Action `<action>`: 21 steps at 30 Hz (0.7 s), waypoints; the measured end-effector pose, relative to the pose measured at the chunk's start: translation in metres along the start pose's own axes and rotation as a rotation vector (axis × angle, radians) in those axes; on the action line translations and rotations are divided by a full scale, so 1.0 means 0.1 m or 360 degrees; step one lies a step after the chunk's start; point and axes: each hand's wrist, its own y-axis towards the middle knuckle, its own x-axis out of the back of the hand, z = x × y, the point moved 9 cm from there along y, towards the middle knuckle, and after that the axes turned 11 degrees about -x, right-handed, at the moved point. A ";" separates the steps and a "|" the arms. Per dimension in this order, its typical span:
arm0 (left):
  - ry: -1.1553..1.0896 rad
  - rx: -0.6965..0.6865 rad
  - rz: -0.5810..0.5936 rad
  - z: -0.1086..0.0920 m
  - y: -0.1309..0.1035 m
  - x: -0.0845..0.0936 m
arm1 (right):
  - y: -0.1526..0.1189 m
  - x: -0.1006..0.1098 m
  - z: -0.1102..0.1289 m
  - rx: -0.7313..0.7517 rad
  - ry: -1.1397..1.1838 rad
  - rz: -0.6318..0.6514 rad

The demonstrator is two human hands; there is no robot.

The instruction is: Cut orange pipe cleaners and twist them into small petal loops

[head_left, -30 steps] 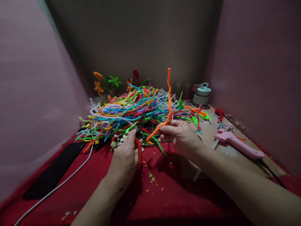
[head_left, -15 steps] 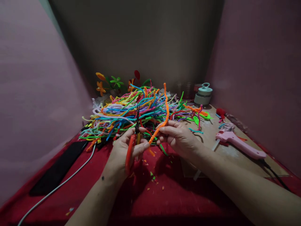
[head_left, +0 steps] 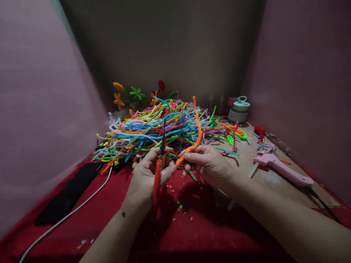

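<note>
My left hand [head_left: 149, 179] is closed around needle-nose pliers [head_left: 157, 179] with red handles, their thin dark jaws pointing up and away. The thumb and finger of that hand also meet the lower end of an orange pipe cleaner [head_left: 197, 128]. My right hand [head_left: 207, 160] pinches the same pipe cleaner a little higher up, between thumb and fingers. From there its free end curves upward, in front of a large heap of many-coloured pipe cleaners [head_left: 145, 128]. The lower tip near my left thumb is partly hidden.
A pink glue gun [head_left: 282, 170] with a cord lies on a brown board [head_left: 244, 146] at right. Behind stand a pale green jar [head_left: 238, 111] and pipe-cleaner flowers [head_left: 118, 100]. A black flat object [head_left: 70, 193] and a white cable [head_left: 74, 215] lie left on red cloth [head_left: 192, 237].
The pliers have turned slightly more upright in my left hand. The orange tail that showed below my left thumb is now barely visible. My right hand keeps its pinch.
</note>
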 end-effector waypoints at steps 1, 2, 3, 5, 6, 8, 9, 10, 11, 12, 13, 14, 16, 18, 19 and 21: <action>-0.0020 0.0017 0.0019 0.01 0.00 -0.01 | 0.00 -0.01 0.00 0.0006 -0.0004 0.0017; -0.0029 0.0040 0.0038 0.01 0.00 -0.02 | 0.00 -0.02 0.00 0.0009 -0.0015 0.0031; -0.0022 0.0061 0.0054 0.01 -0.01 -0.03 | 0.00 -0.02 0.00 0.0011 -0.0029 0.0035; 0.0034 0.0113 0.0100 0.01 -0.02 -0.05 | 0.00 -0.01 0.00 0.0020 -0.0044 0.0014; 0.0064 0.0135 0.0128 0.00 -0.02 -0.07 | 0.00 -0.01 0.00 0.0024 -0.0044 -0.0001; 0.0114 0.0161 0.0180 -0.01 -0.04 -0.10 | 0.00 0.00 -0.02 0.0015 -0.0050 -0.0007; 0.0134 0.0161 0.0190 -0.02 -0.04 -0.10 | 0.00 -0.01 -0.02 0.0012 -0.0051 0.0000; 0.0158 0.0157 0.0187 -0.03 -0.05 -0.10 | 0.00 -0.01 -0.02 0.0011 -0.0046 0.0005; 0.0186 0.0150 0.0172 -0.03 -0.05 -0.09 | -0.01 -0.01 -0.02 0.0013 -0.0032 0.0004; 0.0212 0.0142 0.0157 -0.02 -0.05 -0.08 | -0.01 -0.01 -0.02 0.0025 -0.0007 -0.0012; 0.0228 0.0129 0.0142 -0.02 -0.05 -0.08 | -0.01 0.00 0.00 0.0039 0.0025 -0.0034; 0.0239 0.0116 0.0135 -0.02 -0.06 -0.07 | -0.02 0.01 0.01 0.0048 0.0058 -0.0057; 0.0249 0.0077 0.0130 -0.02 -0.05 -0.07 | -0.02 0.02 0.01 0.0029 0.0106 -0.0086; 0.0246 0.0039 0.0131 -0.02 -0.05 -0.06 | -0.02 0.02 0.00 -0.0005 0.0124 -0.0098; 0.0245 0.0029 0.0137 -0.02 -0.05 -0.06 | -0.02 0.02 0.00 -0.0025 0.0125 -0.0098; 0.0259 0.0016 0.0160 -0.01 -0.04 -0.05 | -0.02 0.03 -0.01 -0.0034 0.0124 -0.0105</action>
